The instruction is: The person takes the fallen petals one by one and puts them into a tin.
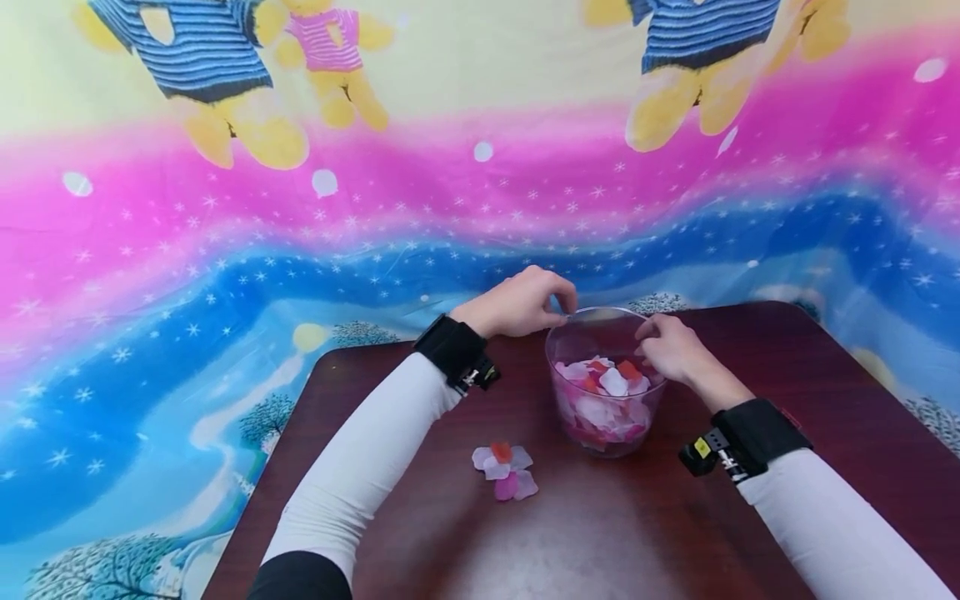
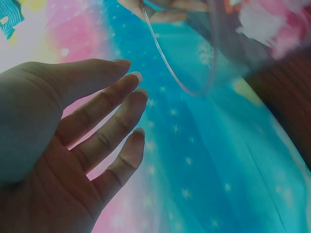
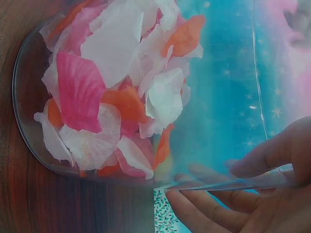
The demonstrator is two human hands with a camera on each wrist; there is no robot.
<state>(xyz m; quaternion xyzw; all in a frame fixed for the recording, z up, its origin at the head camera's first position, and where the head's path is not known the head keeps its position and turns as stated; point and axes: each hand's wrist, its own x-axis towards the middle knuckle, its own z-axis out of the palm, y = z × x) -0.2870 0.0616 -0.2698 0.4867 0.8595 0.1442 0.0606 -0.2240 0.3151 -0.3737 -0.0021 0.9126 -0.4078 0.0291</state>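
A clear plastic bowl (image 1: 558,346) stands upright on the table, part filled with pink, white and orange petals (image 1: 600,408). My right hand (image 1: 672,347) pinches its rim on the right side; in the right wrist view the thumb (image 3: 272,153) lies on one face of the wall and the fingers on the other. By the left side of the rim is my left hand (image 1: 517,302). The left wrist view shows that hand (image 2: 73,131) with loosely bent, spread fingers and nothing in them, the rim (image 2: 167,65) a little apart from its fingertips.
A small cluster of petals (image 1: 506,471) lies on the dark reddish table (image 1: 585,533), in front and left of the bowl. Behind the table's back edge hangs a printed cloth (image 1: 480,200) with bears and snowflakes. Both wrists carry black camera straps (image 1: 450,346).
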